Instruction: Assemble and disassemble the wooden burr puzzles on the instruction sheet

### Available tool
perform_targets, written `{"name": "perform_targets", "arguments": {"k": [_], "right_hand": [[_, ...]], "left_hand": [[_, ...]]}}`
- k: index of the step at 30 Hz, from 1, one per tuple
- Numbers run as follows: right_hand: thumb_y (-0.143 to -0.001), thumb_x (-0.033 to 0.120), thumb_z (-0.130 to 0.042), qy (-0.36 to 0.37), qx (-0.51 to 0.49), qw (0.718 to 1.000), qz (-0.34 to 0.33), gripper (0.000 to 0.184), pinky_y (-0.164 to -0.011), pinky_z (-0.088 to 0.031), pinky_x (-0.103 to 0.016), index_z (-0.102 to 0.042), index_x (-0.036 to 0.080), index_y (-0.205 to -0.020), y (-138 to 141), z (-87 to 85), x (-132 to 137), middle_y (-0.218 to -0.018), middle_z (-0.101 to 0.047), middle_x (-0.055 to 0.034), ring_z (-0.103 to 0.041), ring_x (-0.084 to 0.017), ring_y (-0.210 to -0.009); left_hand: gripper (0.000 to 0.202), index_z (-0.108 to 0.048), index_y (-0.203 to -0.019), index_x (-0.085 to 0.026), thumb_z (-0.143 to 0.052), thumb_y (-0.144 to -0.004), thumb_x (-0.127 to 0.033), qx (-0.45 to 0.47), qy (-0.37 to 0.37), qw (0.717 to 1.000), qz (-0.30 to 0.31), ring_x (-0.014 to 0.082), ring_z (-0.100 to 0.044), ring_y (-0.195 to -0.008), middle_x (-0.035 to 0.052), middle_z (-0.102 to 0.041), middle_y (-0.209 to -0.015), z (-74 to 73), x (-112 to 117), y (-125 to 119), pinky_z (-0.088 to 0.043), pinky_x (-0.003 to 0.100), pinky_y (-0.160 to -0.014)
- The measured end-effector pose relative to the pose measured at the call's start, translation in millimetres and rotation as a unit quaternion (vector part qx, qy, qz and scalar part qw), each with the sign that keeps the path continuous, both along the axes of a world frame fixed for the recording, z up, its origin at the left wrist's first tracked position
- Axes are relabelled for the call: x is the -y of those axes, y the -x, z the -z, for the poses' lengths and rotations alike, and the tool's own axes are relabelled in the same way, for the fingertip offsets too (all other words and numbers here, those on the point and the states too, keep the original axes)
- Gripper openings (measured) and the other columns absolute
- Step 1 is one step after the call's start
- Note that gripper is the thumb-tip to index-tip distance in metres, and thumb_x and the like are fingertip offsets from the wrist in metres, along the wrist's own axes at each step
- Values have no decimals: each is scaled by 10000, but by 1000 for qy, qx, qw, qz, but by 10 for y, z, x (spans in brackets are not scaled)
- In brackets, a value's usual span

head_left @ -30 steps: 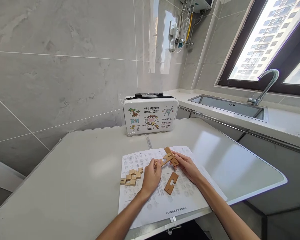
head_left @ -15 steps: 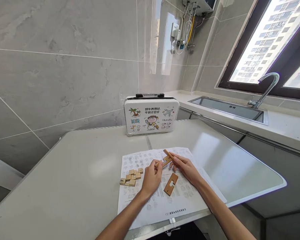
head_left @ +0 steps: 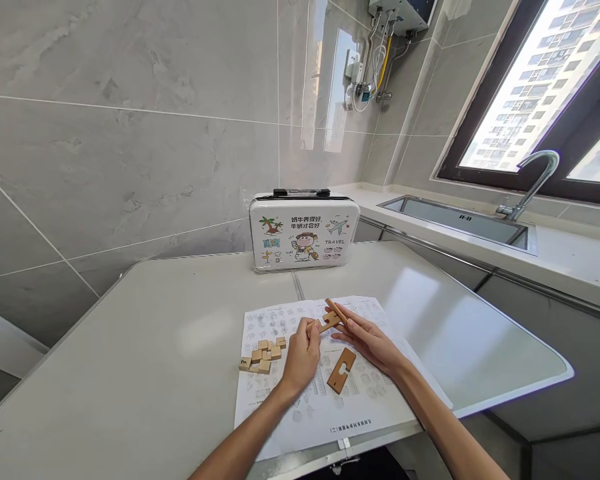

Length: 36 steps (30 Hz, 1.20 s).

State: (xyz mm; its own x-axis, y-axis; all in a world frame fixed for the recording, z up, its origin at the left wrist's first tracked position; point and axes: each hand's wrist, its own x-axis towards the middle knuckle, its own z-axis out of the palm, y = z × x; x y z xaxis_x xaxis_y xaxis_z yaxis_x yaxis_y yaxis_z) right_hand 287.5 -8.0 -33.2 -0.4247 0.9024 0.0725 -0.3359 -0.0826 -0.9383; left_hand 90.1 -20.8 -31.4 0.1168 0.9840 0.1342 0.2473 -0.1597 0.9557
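Note:
My left hand (head_left: 301, 357) is curled and pinches one end of a flat notched wooden piece (head_left: 329, 322), held just above a printed paper sheet (head_left: 300, 407). My right hand (head_left: 366, 339) grips a second wooden piece (head_left: 336, 310) that stands on edge, crossing the first one. Both hands hover over the upper middle of the sheet. Below them on the paper lies a third wooden piece with a slot (head_left: 341, 370). A cluster of small wooden blocks (head_left: 263, 353) sits left of my left hand, at the sheet's left edge.
A white tin case with cartoon prints (head_left: 303, 231) stands at the back of the white table (head_left: 145, 360), against the tiled wall. To the right are a counter with a steel sink (head_left: 455, 217) and a tap (head_left: 533, 183), under a window.
The piece in my right hand has turned from lying flat to standing on edge against the left-hand piece. The camera view has tilted slightly; the other pieces stay put.

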Motion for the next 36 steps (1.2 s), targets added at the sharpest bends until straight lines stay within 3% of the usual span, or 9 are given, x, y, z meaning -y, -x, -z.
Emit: {"name": "perform_targets", "arguments": {"k": [6,10,18,30,36], "right_hand": [[-937,470,-727,4,-13,1000,-26,751,-1171,-395,-542,-352,425,-1586,51,21,15,-1575,-496,-73,-566,-282,-1361],[-920,475,-745,10,-12,1000,-3,748,-1155,-406,-552,-392,401,-1576,41,26,5,-1526,-552,-101,-610,-292,-1306],[-931,475,-728,12,-34,998,57,699,-1169,-399,-561,-452,320,-1554,28,66,-37,-1427,-641,-115,-635,-293,-1263],[-907,490,-754,11,-11,999,39,638,-1178,-404,-564,-565,275,-1476,11,50,-30,-1467,-604,-132,-605,-323,-1304],[-938,496,-708,-9,22,1000,15,481,-1160,-446,-504,-692,224,-1335,-17,49,-42,-1474,-595,-116,-591,-317,-1315]], "left_hand": [[402,-547,-1008,-208,-387,-1028,-576,9,3,1000,29,137,-434,-550,-50,-486,-642,6,0,-14,-357,260,-579],[407,-538,-1018,-202,-379,-1036,-576,41,15,997,63,125,-402,-547,-64,-435,-639,21,3,-15,-338,254,-564],[419,-539,-1081,-206,-374,-1031,-588,32,31,995,92,133,-452,-575,-42,-514,-699,36,-9,-18,-368,262,-585],[361,-524,-1086,-210,-369,-1048,-534,35,35,993,111,129,-406,-555,-59,-484,-668,29,-16,5,-335,266,-581],[365,-530,-1081,-207,-359,-1054,-529,25,32,992,121,135,-403,-567,-55,-461,-666,29,-21,19,-330,268,-583]]}}
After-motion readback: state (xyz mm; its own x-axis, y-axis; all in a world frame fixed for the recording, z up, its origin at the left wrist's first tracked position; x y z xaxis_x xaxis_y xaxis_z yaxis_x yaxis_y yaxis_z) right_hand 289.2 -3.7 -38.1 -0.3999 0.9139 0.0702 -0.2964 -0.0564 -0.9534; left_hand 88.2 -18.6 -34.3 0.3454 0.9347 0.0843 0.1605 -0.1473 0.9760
